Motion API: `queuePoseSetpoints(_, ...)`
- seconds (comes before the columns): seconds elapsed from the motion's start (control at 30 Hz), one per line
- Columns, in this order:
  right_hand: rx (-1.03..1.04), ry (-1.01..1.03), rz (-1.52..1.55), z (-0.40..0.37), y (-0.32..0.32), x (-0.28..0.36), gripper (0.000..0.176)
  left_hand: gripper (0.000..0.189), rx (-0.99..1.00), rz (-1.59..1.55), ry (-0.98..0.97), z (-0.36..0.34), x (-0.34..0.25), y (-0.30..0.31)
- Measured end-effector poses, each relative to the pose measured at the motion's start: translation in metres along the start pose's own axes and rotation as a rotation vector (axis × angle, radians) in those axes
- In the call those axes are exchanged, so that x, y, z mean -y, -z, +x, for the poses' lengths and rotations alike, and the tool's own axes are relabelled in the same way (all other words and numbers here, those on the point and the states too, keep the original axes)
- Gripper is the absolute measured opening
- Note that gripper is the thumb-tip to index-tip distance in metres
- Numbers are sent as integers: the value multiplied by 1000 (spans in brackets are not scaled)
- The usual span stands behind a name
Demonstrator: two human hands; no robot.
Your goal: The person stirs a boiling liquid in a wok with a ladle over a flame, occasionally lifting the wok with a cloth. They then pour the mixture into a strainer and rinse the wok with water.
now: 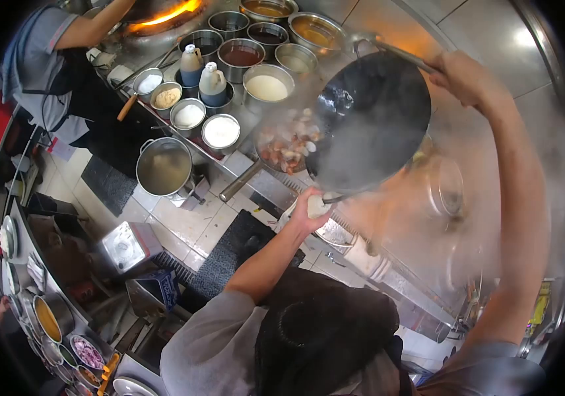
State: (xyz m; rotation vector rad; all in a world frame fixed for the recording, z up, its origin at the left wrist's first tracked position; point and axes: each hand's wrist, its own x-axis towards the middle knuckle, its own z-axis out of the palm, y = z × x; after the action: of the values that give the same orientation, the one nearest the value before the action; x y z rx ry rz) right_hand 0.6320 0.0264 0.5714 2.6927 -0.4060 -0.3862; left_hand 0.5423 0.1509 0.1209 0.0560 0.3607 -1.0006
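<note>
My left hand (313, 210) is closed on a cloth at the near handle of a black wok (378, 122). The wok is tilted up on its side, its dark inside facing left. Pieces of food (289, 146) lie in a strainer with a long handle (241, 182), just left of the wok's rim. Up at the right, my right hand (461, 78) grips the handle of a metal ladle (401, 56), whose head is by the wok's far rim. Steam blurs the wok's lower part and the stove to its right.
Metal pots of sauces (241, 56), bowls of white powder (220, 131) and two bottles (212, 84) stand beyond the strainer. A large pot (164, 167) is at the counter's near side. A co-worker (51, 72) stands at the upper left by a flaming burner (164, 16).
</note>
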Motion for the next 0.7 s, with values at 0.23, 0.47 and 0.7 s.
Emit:
queuePoseSetpoints(0.23,-114,-35,70,-34,31,11,38,20,198,-38,65,40,18,8)
queuePoseSetpoints(0.47,-585,223,272,-80,-113,-144,38,22,-67,668,-168,10,44,-38)
queuePoseSetpoints(0.7,-675,-486,595,-152,-443,-254,43,22,-200,710,-92,77,87,-4)
